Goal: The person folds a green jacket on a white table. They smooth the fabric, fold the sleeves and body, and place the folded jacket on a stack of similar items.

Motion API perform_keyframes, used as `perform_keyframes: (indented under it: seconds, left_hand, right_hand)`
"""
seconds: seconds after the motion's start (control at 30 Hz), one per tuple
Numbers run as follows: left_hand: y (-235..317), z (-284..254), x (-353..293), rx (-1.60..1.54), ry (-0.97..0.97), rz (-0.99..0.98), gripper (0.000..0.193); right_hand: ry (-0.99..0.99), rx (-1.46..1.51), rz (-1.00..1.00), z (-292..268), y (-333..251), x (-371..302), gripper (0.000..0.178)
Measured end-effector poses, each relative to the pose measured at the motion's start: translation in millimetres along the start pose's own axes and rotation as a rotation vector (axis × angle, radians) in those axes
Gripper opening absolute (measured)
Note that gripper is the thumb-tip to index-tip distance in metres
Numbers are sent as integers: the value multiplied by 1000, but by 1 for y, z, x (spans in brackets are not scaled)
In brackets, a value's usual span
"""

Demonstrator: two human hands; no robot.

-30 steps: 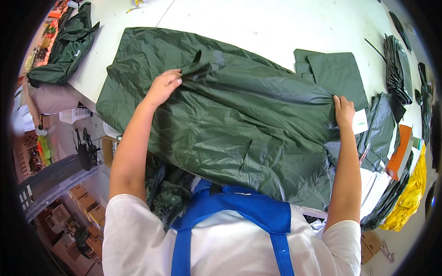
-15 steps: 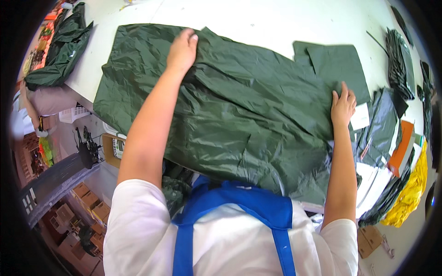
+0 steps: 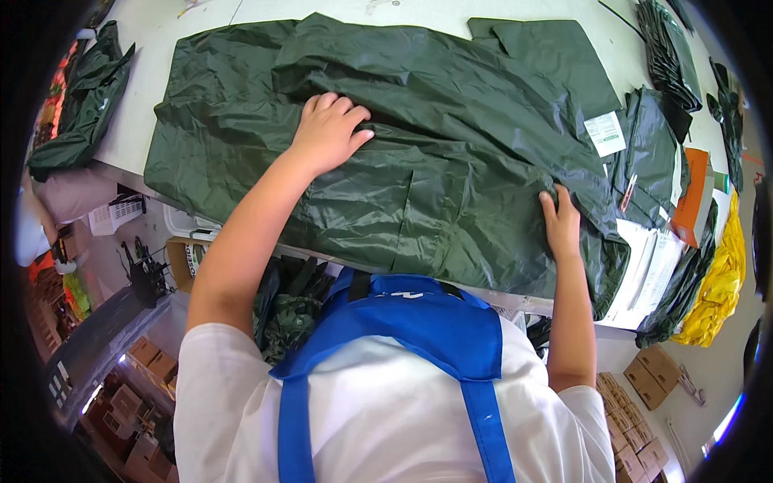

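A white worktop [image 3: 161, 32] carries nearly everything here, and most of its near half is covered by a large dark green garment [image 3: 451, 137] of thin, crinkled waterproof cloth, spread flat and reaching from the worktop's left part across to its right part, its lower hem lying along the near edge. A second, smaller piece of the same green cloth [image 3: 555, 56] lies folded toward the far right, just beyond the big garment and touching it. At the far left corner sits a crumpled dark green bundle [image 3: 80, 97], well apart from the spread garment. Along the right edge lie a stack of folded dark pieces [image 3: 668, 48], an orange packet [image 3: 694, 197], white printed sheets [image 3: 652, 274] and a yellow bundle [image 3: 717, 290] hanging off the edge. The left hand [image 3: 326, 133] rests palm down on the middle of the garment, its fingers [image 3: 354, 121] curled loosely over a raised fold, the cloth lying under them; whether they pinch that fold I cannot tell. The right hand [image 3: 560, 225] lies near the garment's right side close to the near edge, fingers stretched out and pressed flat on the cloth, gripping nothing.
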State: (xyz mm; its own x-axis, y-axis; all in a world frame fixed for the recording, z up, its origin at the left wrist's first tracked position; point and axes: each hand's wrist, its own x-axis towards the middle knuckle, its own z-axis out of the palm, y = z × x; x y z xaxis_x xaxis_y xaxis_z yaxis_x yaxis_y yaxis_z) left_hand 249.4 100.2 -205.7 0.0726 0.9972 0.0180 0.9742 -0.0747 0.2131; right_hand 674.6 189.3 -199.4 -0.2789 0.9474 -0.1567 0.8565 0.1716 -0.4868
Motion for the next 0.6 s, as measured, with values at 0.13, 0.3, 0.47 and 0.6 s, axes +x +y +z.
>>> perform_keyframes:
  seconds: [0.13,0.3,0.47,0.6]
  left_hand:
    - [-9,-12,2,-29,-262,18,24]
    - [-2,-4,-31,-14,-322,-60,24]
    - [-50,-19,-68,106,-403,-300,35]
    - [-106,-40,-95,234,-365,-456,40]
  right_hand:
    - [-250,181,96,-40,-13,-12,36]
    - [-225,-425,206,-1,13,-66,39]
    - [25,-503,128,33,34,-74,31]
    - [40,-513,127,36,37,-74,30]
